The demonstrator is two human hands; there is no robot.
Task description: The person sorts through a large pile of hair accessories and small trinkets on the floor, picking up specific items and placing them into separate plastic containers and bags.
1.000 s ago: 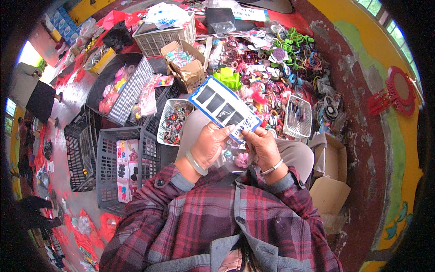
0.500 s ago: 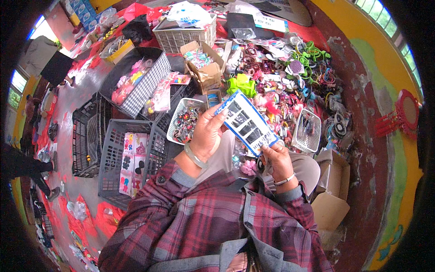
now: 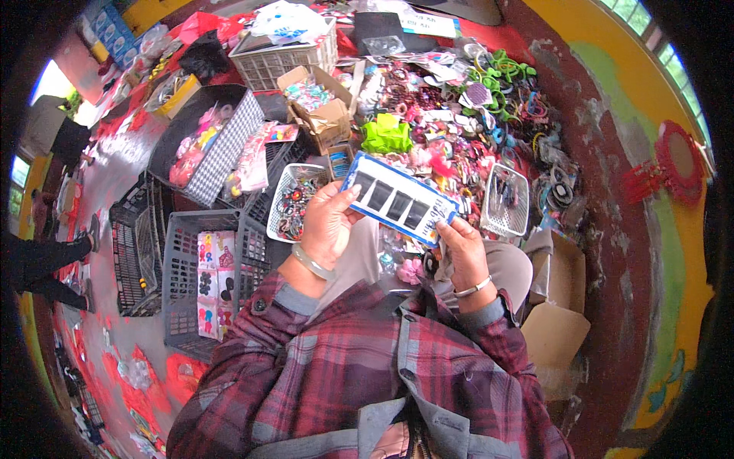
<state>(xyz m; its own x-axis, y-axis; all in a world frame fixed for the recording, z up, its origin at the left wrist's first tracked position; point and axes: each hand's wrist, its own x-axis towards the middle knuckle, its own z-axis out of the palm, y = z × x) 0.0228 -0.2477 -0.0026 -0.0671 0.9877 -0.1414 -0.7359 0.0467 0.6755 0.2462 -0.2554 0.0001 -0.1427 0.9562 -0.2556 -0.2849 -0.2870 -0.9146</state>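
Head view: left hand (image 3: 327, 222) and right hand (image 3: 461, 251) pinch a hairpin card (image 3: 398, 200) by its ends, long axis slanting down-right, above crowded baskets (image 3: 183, 306).

I hold a flat white and blue card of black hair clips (image 3: 397, 200) tilted, raised above my lap, between both hands

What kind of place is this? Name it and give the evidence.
Probably a hair-accessory stall or shop: heaps of colourful hair ties, baskets of stock, and a card of clips held in the left hand and right hand.
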